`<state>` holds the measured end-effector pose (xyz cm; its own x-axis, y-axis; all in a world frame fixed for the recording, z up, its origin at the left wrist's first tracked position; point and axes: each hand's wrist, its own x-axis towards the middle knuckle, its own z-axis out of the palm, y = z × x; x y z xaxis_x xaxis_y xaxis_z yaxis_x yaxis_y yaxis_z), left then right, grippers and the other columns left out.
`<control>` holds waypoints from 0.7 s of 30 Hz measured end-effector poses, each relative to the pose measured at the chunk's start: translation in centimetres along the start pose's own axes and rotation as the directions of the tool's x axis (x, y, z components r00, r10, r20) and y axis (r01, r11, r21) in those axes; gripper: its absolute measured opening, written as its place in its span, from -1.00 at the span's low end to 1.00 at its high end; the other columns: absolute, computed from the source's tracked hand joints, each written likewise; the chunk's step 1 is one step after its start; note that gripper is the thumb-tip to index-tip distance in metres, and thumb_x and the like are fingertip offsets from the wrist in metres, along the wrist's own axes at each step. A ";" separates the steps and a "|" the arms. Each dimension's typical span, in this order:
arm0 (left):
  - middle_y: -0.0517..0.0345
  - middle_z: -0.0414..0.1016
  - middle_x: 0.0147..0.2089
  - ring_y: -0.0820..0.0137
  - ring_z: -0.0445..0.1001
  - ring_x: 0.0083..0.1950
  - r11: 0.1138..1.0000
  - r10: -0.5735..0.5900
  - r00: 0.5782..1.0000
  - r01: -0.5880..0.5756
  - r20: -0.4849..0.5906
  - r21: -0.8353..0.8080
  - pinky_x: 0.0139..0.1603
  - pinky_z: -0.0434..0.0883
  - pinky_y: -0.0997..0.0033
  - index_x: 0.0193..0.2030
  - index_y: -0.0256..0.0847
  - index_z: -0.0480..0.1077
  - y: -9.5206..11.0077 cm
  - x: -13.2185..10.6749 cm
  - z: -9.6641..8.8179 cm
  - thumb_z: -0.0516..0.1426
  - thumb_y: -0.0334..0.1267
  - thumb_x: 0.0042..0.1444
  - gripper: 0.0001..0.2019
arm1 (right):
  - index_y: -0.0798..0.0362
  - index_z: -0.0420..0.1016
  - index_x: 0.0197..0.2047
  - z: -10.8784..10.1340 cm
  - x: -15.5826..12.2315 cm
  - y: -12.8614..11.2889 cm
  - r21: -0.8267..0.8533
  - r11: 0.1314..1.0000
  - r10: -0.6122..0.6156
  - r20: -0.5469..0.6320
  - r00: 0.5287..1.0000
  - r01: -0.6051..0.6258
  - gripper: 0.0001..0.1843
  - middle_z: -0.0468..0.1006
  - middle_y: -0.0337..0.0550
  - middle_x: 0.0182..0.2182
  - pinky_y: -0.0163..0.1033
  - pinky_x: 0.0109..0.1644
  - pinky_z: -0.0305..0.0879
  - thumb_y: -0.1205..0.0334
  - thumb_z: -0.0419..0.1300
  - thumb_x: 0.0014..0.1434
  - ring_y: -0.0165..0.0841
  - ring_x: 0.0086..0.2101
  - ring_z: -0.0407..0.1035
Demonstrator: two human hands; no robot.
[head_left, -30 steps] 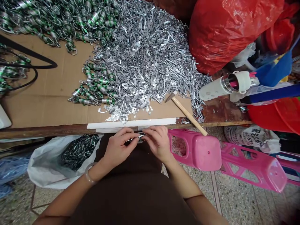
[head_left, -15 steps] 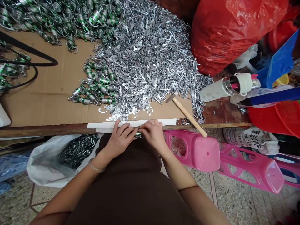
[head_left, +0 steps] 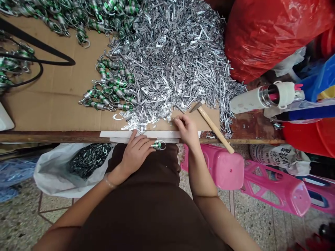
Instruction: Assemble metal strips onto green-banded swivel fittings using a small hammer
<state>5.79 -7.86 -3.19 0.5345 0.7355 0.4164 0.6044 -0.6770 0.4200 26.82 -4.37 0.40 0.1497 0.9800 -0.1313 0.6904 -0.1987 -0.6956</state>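
At the table's front edge my left hand [head_left: 138,150] is closed on a green-and-silver metal fitting [head_left: 157,145], whose curved hook or ring sticks out to the right past the fingertips. Over the cardboard, my right hand [head_left: 187,129] has thumb and forefinger pinched together; anything between them is too small to make out. It is beside the loose small metal plates [head_left: 141,122] at the near edge of a big heap of pins and plates [head_left: 172,66]. To its right lies a hammer [head_left: 213,125] with a wooden handle jutting over the edge.
Finished-looking green fittings [head_left: 112,85] lie in a cluster left of the heap. A white bottle [head_left: 251,99] lies at the right, below a red plastic bag [head_left: 274,38]. Pink stools [head_left: 230,170] stand beneath the table; a white sack [head_left: 52,177] of dark parts is at lower left.
My right hand has left the fitting and moved right and forward onto the cardboard. The fitting stays in my left hand, now more exposed. The view has shifted slightly.
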 end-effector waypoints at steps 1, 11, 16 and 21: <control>0.18 0.51 -0.26 0.34 0.44 -0.10 1.000 -0.004 1.000 0.003 -0.020 -0.022 0.25 0.20 0.03 -0.16 -0.19 0.37 0.0 0.0 0.0 0.11 -0.25 0.15 -0.87 | 0.09 0.43 -0.32 0.0 -0.9 -0.3 0.047 0.998 -0.053 0.045 0.998 0.051 -0.80 0.51 -0.14 -0.34 -0.27 -0.18 0.23 0.25 0.00 0.20 -0.35 -0.28 0.35; 0.16 0.53 -0.29 0.32 0.46 -0.12 0.998 -0.007 0.999 0.004 -0.054 -0.061 0.22 0.24 -0.01 -0.29 -0.22 0.38 0.0 0.2 -0.1 0.13 -0.27 0.13 -0.92 | -0.01 0.47 -0.25 3.8 -6.4 -2.3 0.005 0.986 -0.166 -0.015 0.986 0.166 -0.82 0.51 -0.22 -0.37 -0.21 -0.13 0.16 0.27 0.03 0.22 -0.35 -0.31 0.31; 0.18 0.54 -0.30 0.33 0.46 -0.12 0.997 -0.022 0.998 0.018 -0.051 -0.073 0.22 0.23 -0.02 -0.30 -0.21 0.39 0.0 0.1 -0.1 0.13 -0.27 0.13 -0.92 | -0.01 0.48 -0.37 5.3 -6.9 -2.6 -0.064 0.993 0.088 -0.121 0.989 -0.097 -0.82 0.43 -0.19 -0.33 -0.14 -0.11 0.05 0.12 0.13 0.15 -0.28 -0.23 0.25; 0.18 0.53 -0.30 0.33 0.46 -0.13 0.997 -0.016 0.999 0.012 -0.049 -0.078 0.22 0.23 -0.01 -0.31 -0.22 0.38 0.0 0.2 -0.1 0.13 -0.27 0.12 -0.93 | -0.02 0.45 -0.31 6.0 -7.1 -2.9 -0.154 0.971 0.158 -0.164 0.974 -0.184 -0.83 0.33 -0.15 -0.23 -0.12 -0.09 0.04 0.08 0.16 0.10 -0.23 -0.16 0.18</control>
<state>5.79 -7.70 -3.00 0.4957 0.7438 0.4485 0.5628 -0.6684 0.4863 19.53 -10.63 -0.84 0.3713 0.9205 -0.1221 0.7515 -0.3751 -0.5427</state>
